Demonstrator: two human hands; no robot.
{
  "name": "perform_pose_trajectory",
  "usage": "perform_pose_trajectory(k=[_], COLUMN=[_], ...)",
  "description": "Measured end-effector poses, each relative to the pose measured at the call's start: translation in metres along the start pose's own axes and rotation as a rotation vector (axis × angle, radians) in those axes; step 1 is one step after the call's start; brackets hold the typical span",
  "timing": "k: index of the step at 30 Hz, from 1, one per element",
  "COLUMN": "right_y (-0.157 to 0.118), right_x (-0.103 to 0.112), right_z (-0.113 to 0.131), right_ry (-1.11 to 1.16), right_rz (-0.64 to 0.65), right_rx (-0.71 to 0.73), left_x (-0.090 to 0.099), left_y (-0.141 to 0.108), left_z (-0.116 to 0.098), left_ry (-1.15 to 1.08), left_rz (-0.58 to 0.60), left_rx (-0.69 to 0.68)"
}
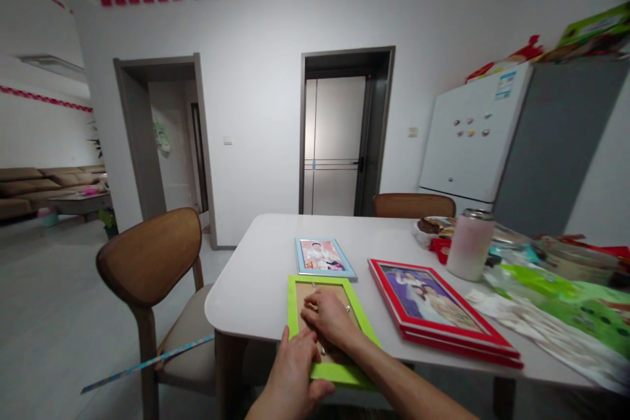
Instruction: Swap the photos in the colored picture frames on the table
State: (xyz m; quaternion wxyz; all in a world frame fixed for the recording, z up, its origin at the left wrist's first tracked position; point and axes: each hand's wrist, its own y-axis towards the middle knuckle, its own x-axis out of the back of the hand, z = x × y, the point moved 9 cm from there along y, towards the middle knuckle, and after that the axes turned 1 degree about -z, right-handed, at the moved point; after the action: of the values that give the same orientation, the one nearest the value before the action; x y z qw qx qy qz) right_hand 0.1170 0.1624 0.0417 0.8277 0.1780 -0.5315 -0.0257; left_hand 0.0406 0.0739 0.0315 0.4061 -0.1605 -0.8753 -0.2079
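A green picture frame (344,375) lies back side up at the near edge of the white table (246,275), its brown backing board (339,357) showing with small metal clips. My right hand (327,318) rests on the backing, fingers bent and pressed together near its left side. Below it, my left hand (298,367) lies over the frame's lower left edge, thumb and fingers apart. Beyond the green frame is a light blue frame (322,257) with a photo. To the right, red frames (443,305) are stacked, a photo showing in the top one.
A pink and white bottle (471,246), white cloth (531,328) and green packaging (575,302) crowd the table's right side. One wooden chair (152,256) stands at the left, another (413,205) at the far side. A thin blue strip (147,362) crosses the left chair.
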Motion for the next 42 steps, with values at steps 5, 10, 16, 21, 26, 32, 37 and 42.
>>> perform_pose_trajectory(k=[5, 10, 16, 21, 26, 32, 37, 42], right_y=[0.026, 0.030, 0.022, 0.004, -0.035, -0.036, -0.021, -0.015], right_x=[-0.003, -0.008, 0.007, 0.029, 0.031, 0.044, 0.069, 0.078], right_z=[-0.039, -0.048, -0.030, -0.020, -0.019, -0.013, 0.007, 0.036], right_ry=[-0.063, -0.055, -0.054, -0.036, -0.024, 0.032, 0.011, 0.114], right_rz=[-0.006, 0.034, 0.010, -0.043, 0.078, 0.085, 0.061, -0.011], right_rx=[-0.183, -0.233, -0.209, -0.117, 0.033, 0.010, 0.040, 0.077], left_x=[-0.004, -0.001, -0.001, -0.009, -0.009, -0.011, 0.013, 0.057], left_y=[0.001, 0.004, 0.004, 0.009, 0.012, 0.011, 0.019, 0.024], left_z=[0.005, 0.004, 0.004, 0.013, 0.015, 0.017, 0.018, 0.055], left_ry=[-0.021, -0.043, -0.017, 0.016, 0.012, -0.024, -0.333, -0.792], left_rz=[0.038, 0.003, -0.009, 0.019, -0.016, 0.014, -0.246, -0.588], left_rx=[0.032, 0.013, 0.004, -0.001, -0.012, 0.064, 0.058, 0.203])
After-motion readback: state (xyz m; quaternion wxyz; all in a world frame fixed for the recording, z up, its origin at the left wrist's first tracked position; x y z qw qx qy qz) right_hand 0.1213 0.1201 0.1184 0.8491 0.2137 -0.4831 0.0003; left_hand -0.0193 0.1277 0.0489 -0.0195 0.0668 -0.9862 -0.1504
